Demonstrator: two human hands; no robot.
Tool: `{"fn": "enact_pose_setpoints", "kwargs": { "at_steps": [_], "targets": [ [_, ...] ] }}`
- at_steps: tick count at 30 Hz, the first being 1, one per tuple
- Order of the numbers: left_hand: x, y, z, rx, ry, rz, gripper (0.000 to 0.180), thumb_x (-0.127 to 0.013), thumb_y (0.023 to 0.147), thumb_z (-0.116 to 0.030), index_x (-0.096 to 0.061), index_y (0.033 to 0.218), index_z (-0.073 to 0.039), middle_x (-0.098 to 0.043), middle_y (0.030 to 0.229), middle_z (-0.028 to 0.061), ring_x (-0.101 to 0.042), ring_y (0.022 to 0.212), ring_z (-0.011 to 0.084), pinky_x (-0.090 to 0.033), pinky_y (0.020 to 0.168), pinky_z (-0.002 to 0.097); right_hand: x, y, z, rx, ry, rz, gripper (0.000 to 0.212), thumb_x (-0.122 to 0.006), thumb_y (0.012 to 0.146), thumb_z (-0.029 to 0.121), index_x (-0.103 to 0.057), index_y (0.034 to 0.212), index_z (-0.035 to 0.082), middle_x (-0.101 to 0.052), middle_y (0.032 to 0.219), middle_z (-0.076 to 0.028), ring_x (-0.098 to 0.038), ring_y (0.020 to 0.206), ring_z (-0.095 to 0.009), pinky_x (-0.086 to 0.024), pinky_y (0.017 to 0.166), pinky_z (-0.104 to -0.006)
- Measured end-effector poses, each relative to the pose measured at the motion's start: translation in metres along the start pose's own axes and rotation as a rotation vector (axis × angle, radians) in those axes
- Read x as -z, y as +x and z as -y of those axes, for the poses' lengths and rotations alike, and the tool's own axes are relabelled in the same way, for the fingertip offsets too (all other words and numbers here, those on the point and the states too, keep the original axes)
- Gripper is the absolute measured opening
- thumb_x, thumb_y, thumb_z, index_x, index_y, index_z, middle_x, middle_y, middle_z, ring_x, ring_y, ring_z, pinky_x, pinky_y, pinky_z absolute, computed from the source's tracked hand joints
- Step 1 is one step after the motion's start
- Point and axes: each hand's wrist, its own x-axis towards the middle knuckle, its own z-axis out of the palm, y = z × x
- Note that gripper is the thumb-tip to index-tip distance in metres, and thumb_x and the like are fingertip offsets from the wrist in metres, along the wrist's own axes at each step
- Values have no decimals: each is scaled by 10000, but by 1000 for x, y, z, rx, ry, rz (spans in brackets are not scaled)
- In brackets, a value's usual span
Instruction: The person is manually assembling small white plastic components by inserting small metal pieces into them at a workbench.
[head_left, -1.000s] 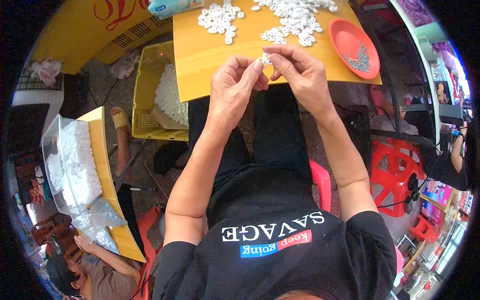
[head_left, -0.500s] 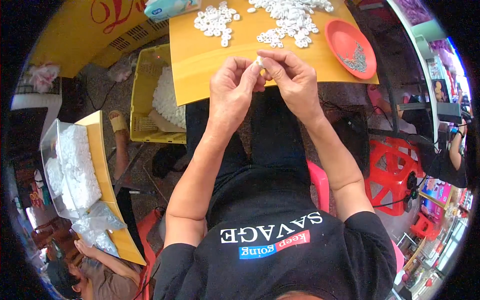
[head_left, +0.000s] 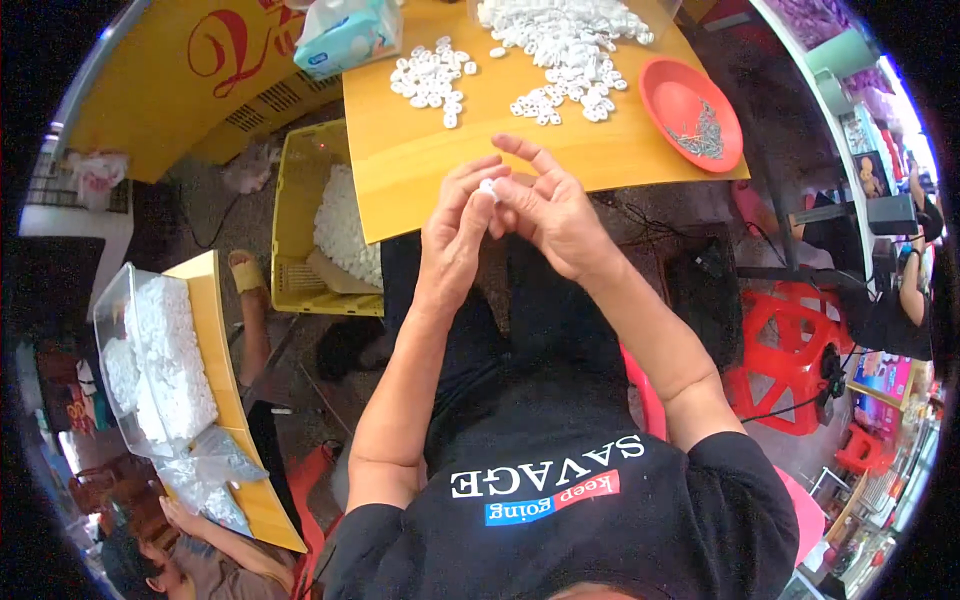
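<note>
Just off the near edge of the yellow table (head_left: 400, 190), over my lap, both hands meet at a small white plastic piece (head_left: 488, 187). My left hand (head_left: 452, 235) pinches it between thumb and fingers. The thumb of my right hand (head_left: 560, 220) presses at its other side, with the index finger lifted away; the lower fingertips are partly hidden. Beyond them lie a small heap of oval white pieces with holes (head_left: 430, 80) and a larger white heap (head_left: 575, 50). A red dish (head_left: 656, 105) at the right holds small metal pins (head_left: 705, 138).
A tissue pack (head_left: 350, 40) sits at the far left. Below left stands a yellow crate (head_left: 290, 220) with white pieces. Farther left, a side board (head_left: 215, 350) carries a clear bin of white pieces and plastic bags, beside another person's arm (head_left: 235, 550). Red stools (head_left: 785, 340) stand right.
Both hands have come nearer to me and slightly left with the white piece. My right index finger has lifted off it. The whole view has shifted a little.
</note>
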Motion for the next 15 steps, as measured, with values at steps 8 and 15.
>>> {"fn": "enact_pose_setpoints", "kwargs": {
  "at_steps": [8,15],
  "targets": [
    [-3,-6,-3,39,-323,-44,269,-474,1029,-217,-608,1129,-7,-602,1215,91,-522,881,72,-417,758,194,-19,-1,-11,-8,124,-13,678,-634,925,64,-234,1473,41,-626,932,-29,-571,757,-63,-498,691,-201],
    [18,0,-15,117,-256,-104,260,-491,1020,-184,-602,1144,16,-631,1130,88,-580,1028,147,-454,902,266,-24,14,-7,-4,-137,17,519,-617,950,127,-400,1413,40,-658,970,-30,-570,772,-57,-499,731,-219]
  ]
}}
